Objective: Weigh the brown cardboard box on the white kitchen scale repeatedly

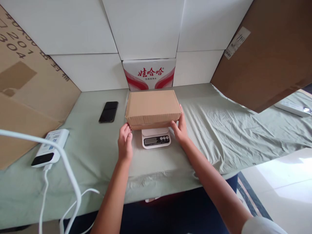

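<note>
The left hand (125, 143) and right hand (180, 129) grasp the cardboard box (153, 103) by its near corners, above the digital scale (156, 139) — contact between them hidden. Released off-centre, the box could tip, being wider than the scale.

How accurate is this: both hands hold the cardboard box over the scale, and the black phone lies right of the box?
Wrong side: the head view shows the black phone left of the cardboard box, which the left hand and right hand hold over the scale.
</note>
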`<state>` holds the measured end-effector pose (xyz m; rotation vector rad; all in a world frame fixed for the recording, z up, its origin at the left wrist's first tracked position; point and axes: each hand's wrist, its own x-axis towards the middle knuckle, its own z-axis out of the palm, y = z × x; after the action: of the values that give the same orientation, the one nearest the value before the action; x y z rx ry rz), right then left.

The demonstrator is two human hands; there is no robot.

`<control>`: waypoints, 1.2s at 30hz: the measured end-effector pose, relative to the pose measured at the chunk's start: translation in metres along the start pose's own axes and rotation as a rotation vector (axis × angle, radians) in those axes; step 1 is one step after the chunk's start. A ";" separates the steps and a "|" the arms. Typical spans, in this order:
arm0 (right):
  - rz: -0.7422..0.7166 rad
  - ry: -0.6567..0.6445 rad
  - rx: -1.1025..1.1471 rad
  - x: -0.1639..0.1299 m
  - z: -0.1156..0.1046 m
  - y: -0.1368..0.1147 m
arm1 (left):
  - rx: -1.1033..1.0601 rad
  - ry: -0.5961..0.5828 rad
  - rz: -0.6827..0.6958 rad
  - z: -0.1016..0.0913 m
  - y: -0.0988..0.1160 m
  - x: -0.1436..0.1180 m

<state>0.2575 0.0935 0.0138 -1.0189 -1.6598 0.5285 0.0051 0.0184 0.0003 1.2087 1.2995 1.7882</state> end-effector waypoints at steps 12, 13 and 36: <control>0.009 0.002 0.005 0.000 0.001 0.005 | -0.003 0.002 -0.004 -0.002 -0.003 -0.001; 0.006 0.006 0.006 0.000 0.001 0.005 | 0.000 0.004 -0.006 -0.002 -0.004 -0.001; -0.049 -0.014 -0.023 0.001 0.001 0.010 | -0.019 0.009 -0.002 -0.003 -0.005 -0.003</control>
<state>0.2596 0.0999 0.0067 -0.9904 -1.7021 0.4859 0.0031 0.0161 -0.0055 1.1901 1.2859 1.8018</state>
